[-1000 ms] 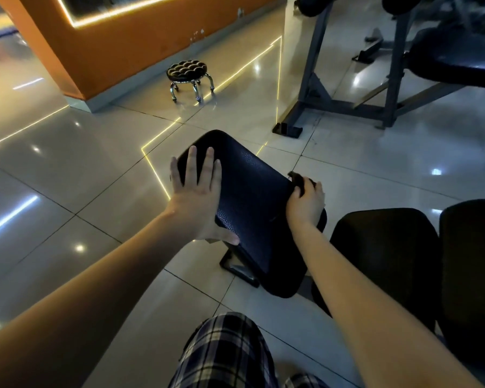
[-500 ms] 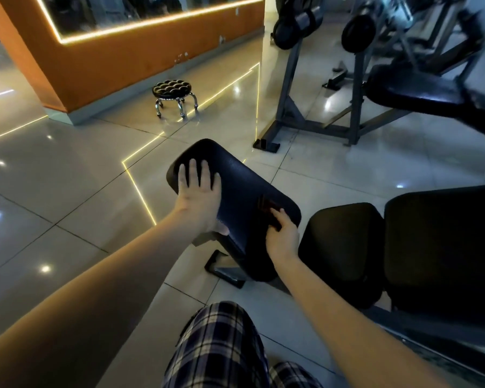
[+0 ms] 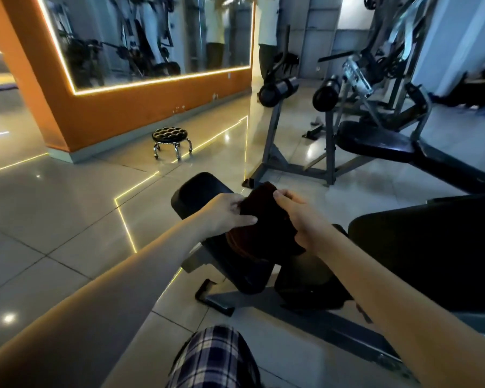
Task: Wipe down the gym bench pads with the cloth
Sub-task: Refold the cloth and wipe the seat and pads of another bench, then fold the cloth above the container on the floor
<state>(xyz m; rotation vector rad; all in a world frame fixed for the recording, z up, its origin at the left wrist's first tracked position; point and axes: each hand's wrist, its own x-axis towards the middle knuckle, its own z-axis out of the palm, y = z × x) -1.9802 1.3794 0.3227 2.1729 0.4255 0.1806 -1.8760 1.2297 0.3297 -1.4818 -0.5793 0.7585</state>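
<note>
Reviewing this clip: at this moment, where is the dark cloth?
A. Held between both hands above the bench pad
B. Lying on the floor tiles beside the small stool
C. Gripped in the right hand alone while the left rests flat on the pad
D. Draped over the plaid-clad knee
A: the left hand and right hand both pinch the dark cloth, bunched between them over the bench pad.

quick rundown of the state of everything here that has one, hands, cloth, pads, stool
left hand: gripping the cloth's left side
right hand: gripping the cloth's right side
cloth: dark, bunched, held between both hands above the pad
bench pad: tilted, far end bare, near part hidden behind the cloth
second pad: to the right, untouched
round stool: upright on the floor by the orange wall
</note>
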